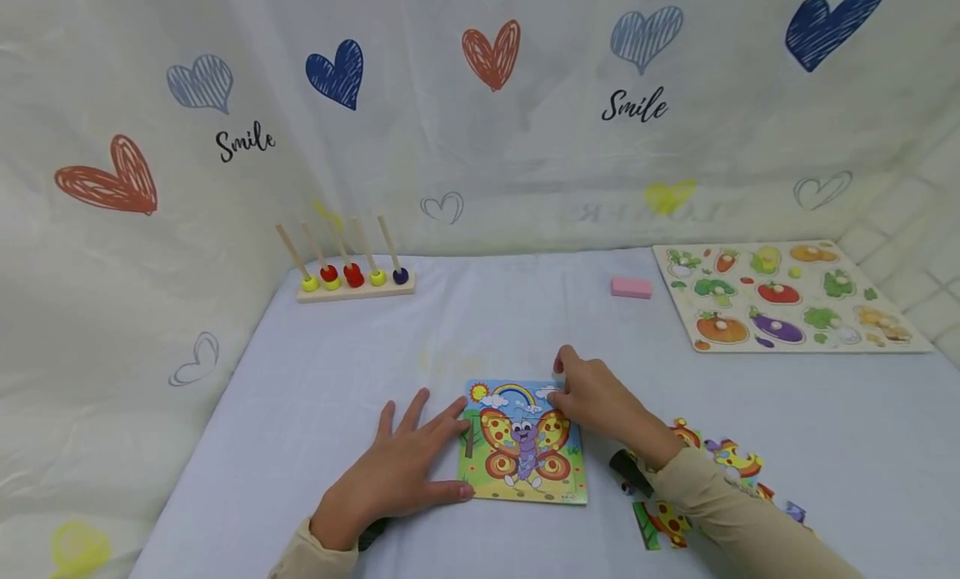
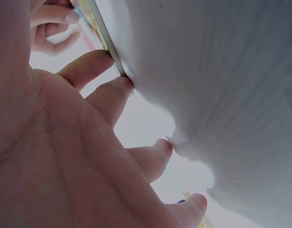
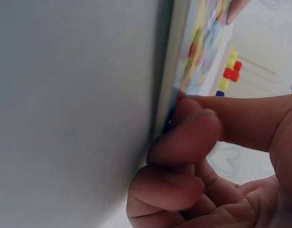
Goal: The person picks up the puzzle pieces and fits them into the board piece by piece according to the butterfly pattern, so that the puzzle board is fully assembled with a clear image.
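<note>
A square butterfly puzzle (image 1: 527, 471) with a sun and rainbow lies flat on the white-covered table. Spread across its left side, my left hand (image 1: 408, 471) touches the puzzle's edge with straight fingers and thumb; the left wrist view shows fingertips against the rim. My right hand (image 1: 603, 400) is at the top right corner, its thumb on the picture and its other fingers curled by the edge. From the right wrist view, the thumb and curled fingers (image 3: 184, 137) pinch the puzzle's corner (image 3: 181, 71). The thumb's contact point is partly hidden.
Loose puzzle pieces (image 1: 663, 522) lie around and beneath the right forearm. A pink block (image 1: 631, 288) sits farther back. At back right is a vegetable peg board (image 1: 806, 308); at back left stands a bead stacker (image 1: 356, 293) with wooden rods. A printed curtain (image 1: 540, 179) hangs behind.
</note>
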Tool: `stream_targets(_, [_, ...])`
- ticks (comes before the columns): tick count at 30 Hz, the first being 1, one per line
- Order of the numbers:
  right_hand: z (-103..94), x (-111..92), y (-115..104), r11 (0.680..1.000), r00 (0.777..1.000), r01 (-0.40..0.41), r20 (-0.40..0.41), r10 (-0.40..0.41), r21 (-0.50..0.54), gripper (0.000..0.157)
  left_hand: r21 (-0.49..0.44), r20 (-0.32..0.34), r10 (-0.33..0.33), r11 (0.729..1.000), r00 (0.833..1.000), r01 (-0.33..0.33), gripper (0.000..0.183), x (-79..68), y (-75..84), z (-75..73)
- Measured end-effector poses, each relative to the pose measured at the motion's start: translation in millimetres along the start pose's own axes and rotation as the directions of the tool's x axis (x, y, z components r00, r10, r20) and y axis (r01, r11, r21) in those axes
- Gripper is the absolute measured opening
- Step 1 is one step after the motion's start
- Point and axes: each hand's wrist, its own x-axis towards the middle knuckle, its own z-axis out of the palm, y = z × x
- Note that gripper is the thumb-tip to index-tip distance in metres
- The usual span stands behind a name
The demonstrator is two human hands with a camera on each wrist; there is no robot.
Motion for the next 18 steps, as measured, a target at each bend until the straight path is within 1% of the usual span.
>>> stream_targets(3, [-0.3, 1, -2, 1.0, 1.0, 0.021, 0.003, -0.021, 0.015, 0.024, 0.003, -0.003, 0.001, 1.0, 1.0, -0.001, 0.079, 0.2, -0.5, -0.1])
stream_targets(5, [-0.6, 1, -3, 0.999, 0.999, 0.035, -0.001, -0.035, 0.017, 0.02, -0.006, -0.004, 0.002, 1.0, 1.0, -0.002, 0.079, 0.0, -0.5, 0.0])
stream_targets(8, [-0.9, -1, -3, 0.999, 1.0, 0.022, -0.013, -0.021, 0.033, 0.017, -0.015, -0.003, 0.005, 1.0, 1.0, -0.005, 0.079, -0.6, 0.1, -0.3])
stream_targets(11, [-2.6, -4, 0, 0.997, 1.0, 0.005, -0.031, -0.003, 0.075, 0.016, -0.01, -0.004, 0.01, 1.0, 1.0, -0.01, 0.079, -0.6, 0.7, -0.2])
stream_targets(15, [-6.8, -11, 4, 0.991, 0.998, 0.011, -0.057, -0.003, 0.136, 0.011, -0.004, -0.006, 0.012, 1.0, 1.0, -0.012, 0.078, -0.5, 1.1, -0.7])
stream_targets(18, [-9.4, -16, 7, 0.989, 0.996, 0.028, -0.09, -0.015, 0.145, 0.009, -0.01, -0.007, 0.01, 1.0, 1.0, -0.01, 0.078, -1.1, 1.7, -1.1])
